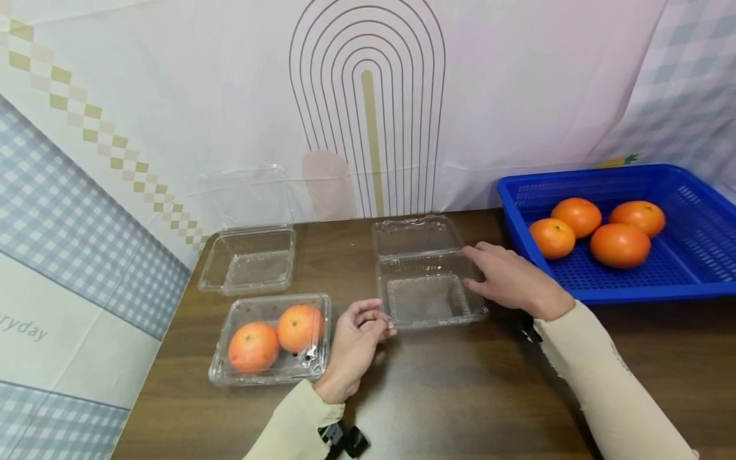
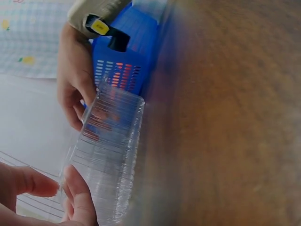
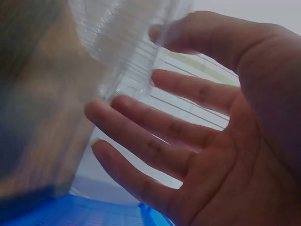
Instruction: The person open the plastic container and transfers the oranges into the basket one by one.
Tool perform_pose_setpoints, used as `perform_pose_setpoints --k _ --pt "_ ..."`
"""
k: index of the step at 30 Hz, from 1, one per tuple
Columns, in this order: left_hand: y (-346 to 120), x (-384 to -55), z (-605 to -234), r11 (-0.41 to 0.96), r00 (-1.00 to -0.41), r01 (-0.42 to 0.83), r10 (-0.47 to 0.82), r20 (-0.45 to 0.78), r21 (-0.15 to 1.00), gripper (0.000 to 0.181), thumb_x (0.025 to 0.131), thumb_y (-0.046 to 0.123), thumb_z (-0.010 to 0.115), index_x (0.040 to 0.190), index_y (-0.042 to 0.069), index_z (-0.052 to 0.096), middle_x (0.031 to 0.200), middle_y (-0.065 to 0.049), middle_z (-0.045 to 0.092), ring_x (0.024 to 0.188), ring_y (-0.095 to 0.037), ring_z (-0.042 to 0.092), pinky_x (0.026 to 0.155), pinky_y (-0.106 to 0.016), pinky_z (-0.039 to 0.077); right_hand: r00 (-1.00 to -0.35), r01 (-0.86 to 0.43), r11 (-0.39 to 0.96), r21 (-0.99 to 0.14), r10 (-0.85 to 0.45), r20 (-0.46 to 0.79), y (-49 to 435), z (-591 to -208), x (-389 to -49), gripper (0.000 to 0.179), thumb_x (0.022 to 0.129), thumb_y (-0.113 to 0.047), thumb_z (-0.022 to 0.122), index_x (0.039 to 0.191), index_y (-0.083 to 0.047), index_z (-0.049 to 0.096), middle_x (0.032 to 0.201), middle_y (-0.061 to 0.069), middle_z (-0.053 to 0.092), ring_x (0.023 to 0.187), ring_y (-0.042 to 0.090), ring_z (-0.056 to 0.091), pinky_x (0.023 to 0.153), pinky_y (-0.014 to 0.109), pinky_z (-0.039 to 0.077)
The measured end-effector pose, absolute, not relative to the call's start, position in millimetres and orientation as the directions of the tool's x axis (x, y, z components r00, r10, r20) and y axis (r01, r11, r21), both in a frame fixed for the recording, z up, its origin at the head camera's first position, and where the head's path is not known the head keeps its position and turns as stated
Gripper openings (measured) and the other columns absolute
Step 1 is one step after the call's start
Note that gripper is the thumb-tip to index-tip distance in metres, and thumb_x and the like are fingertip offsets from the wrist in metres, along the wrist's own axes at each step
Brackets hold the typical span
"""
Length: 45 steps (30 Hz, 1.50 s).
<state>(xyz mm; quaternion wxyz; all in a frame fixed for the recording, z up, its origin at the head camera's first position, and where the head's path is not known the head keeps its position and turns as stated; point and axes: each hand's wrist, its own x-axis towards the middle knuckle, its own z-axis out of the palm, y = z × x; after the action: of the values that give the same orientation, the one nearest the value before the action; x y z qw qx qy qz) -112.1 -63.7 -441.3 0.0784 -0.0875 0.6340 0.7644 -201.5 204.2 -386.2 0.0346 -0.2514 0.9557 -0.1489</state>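
A clear plastic clamshell box lies on the table with its lid folded back. Thumb and fingers of my left hand pinch its rim at the near left corner, and the left wrist view shows this pinch close up. At the box's right side is my right hand, its fingers fairly straight and spread in the right wrist view. The right thumb touches or nearly touches the rim. Left of my left hand, a closed clamshell box contains two oranges.
Another clear clamshell box stands with its lid up at the table's back left. To the right, a blue plastic basket holds several oranges. A patterned cloth hangs behind the wooden table.
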Motion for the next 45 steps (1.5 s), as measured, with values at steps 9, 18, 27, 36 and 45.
perform_pose_setpoints --k 9,18,27,36,45 --pt "-66 -111 -430 -0.068 -0.973 -0.227 -0.023 -0.229 0.971 0.040 0.098 -0.006 0.053 0.138 -0.007 0.046 0.109 -0.018 0.060 0.084 -0.012 0.065 0.087 -0.030 0.062 -0.879 -0.463 0.814 -0.351 -0.473 0.063 193 -400 -210 0.052 0.095 -0.021 0.071 0.138 0.000 0.052 0.130 0.021 0.063 0.113 0.035 0.063 0.097 0.055 0.056" --pt "-65 -114 -411 0.133 -0.981 -0.195 -0.033 -0.192 0.972 0.045 0.096 -0.009 0.053 0.141 -0.011 0.044 0.123 -0.025 0.058 0.100 -0.025 0.065 0.092 -0.037 0.060 -0.893 -0.438 0.805 -0.399 -0.442 0.088 196 -407 -216 0.054 0.098 -0.015 0.066 0.145 0.001 0.046 0.140 0.022 0.057 0.124 0.038 0.059 0.105 0.057 0.051" --pt "-75 -130 -393 0.317 -0.970 -0.210 0.048 -0.236 0.925 0.048 0.098 0.001 0.060 0.141 -0.011 0.045 0.131 -0.026 0.057 0.112 -0.031 0.062 0.093 -0.035 0.058 -0.893 -0.447 0.801 -0.397 -0.424 0.150 191 -418 -223 0.050 0.097 -0.014 0.065 0.141 0.004 0.052 0.125 0.020 0.059 0.099 0.028 0.058 0.087 0.045 0.056" --pt "-86 -158 -371 0.695 -0.957 -0.177 0.046 -0.288 0.697 0.049 0.092 0.013 0.074 0.134 -0.004 0.055 0.110 -0.009 0.067 0.104 -0.022 0.064 0.101 -0.038 0.053 -0.896 -0.430 0.760 -0.488 -0.425 0.127 183 -419 -235 0.045 0.097 -0.015 0.066 0.138 0.000 0.055 0.124 0.020 0.060 0.105 0.031 0.057 0.092 0.048 0.054" --pt "-94 -181 -359 0.752 -0.939 -0.136 0.109 -0.326 0.644 0.066 0.087 0.011 0.080 0.143 -0.003 0.048 0.106 -0.011 0.071 0.096 -0.023 0.067 0.095 -0.038 0.057 -0.926 -0.357 0.751 -0.556 -0.361 0.109 177 -420 -237 0.047 0.095 -0.017 0.069 0.138 -0.001 0.056 0.129 0.022 0.059 0.106 0.033 0.059 0.091 0.050 0.055"
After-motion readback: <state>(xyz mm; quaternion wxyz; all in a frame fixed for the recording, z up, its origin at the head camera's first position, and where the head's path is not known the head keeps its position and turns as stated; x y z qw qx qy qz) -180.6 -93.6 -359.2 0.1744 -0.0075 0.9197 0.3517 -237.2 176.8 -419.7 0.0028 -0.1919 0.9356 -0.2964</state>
